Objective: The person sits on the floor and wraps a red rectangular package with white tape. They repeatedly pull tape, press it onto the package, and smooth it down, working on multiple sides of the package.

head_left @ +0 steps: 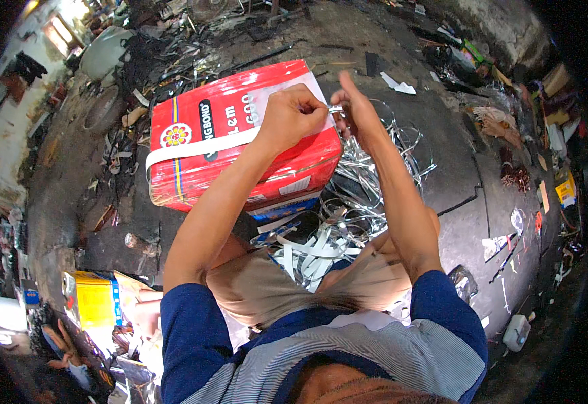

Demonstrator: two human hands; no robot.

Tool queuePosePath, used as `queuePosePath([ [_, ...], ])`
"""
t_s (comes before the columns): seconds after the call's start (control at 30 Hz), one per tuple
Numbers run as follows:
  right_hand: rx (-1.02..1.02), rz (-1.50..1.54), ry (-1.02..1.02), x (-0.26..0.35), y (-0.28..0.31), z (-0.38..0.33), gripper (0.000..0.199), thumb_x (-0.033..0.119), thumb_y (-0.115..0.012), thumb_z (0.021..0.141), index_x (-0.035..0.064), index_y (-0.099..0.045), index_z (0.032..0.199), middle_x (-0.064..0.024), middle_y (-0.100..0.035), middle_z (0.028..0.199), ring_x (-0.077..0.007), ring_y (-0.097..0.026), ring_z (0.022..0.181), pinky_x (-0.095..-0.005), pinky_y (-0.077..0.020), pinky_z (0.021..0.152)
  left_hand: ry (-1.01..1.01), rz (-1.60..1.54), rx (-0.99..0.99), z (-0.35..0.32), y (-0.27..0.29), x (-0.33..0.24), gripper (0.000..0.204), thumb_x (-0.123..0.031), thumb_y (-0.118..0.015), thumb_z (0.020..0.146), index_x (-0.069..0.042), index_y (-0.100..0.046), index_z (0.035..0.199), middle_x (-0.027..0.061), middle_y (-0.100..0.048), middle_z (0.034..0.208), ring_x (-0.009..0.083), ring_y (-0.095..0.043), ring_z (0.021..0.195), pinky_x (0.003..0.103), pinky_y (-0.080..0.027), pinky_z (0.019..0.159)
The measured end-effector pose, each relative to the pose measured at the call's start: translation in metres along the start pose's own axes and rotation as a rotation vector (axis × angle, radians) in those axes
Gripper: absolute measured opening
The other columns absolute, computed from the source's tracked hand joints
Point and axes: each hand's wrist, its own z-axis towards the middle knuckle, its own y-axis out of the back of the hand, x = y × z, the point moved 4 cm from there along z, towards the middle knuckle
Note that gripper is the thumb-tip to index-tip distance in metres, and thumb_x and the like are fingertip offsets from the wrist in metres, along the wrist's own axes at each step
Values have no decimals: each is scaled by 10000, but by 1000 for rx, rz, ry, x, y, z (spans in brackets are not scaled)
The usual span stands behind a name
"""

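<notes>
A red box lies tilted in front of me, wrapped in clear glossy film. A flat white strip crosses its top from the left edge and passes under my left wrist. My left hand is closed above the box's right part, fingers pinched at the strip's line; the pinch itself is partly hidden. A small shiny piece shows between my two hands. My right hand is just off the box's right edge, one digit stretched up, its other fingers smeared by motion.
Tangled silvery strips lie right of the box, with cut white strips between my legs. A yellow box stands at lower left. Scraps and debris line the dark floor on both sides; a white container lies at lower right.
</notes>
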Motion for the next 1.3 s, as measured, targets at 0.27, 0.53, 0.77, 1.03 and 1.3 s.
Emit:
queuePosePath([
  [0.27,-323,-620,447,-5,-7,28,368,314,-606,906,-36,-718,904,-287,-692,909,-431,-693,875,-474,-527,784,35,10,8,-4,0,-4,45,-39,-745,786,-4,-739,814,41,-696,803,98,-644,704,242,-509,626],
  [0.53,-297,-485,234,-194,17,60,322,254,-606,885,-44,-717,833,-297,-671,803,-422,-690,810,-474,-510,739,84,77,-9,2,4,-10,38,-42,-737,792,-4,-742,788,47,-695,779,85,-638,687,237,-506,606],
  [0.77,-252,-867,-4,-332,54,58,283,236,-620,840,-22,-733,819,-306,-687,914,-457,-685,847,-523,-525,780,92,2,-12,1,-1,-10,37,-20,-724,784,4,-748,798,58,-683,770,90,-639,659,229,-503,594],
  [1.03,-458,-829,-463,-373,89,34,305,196,-628,821,-51,-725,971,-313,-687,1083,-453,-663,1074,-511,-531,937,97,-31,-14,-2,-1,-1,38,-16,-739,794,3,-755,823,46,-681,786,79,-625,655,222,-486,572],
  [1.3,-404,-919,-490,-387,114,22,333,197,-642,833,-58,-703,1039,-307,-674,1133,-464,-660,1067,-523,-521,933,12,17,42,1,-1,-10,48,-14,-726,813,-2,-757,847,52,-681,796,85,-627,670,235,-487,589],
])
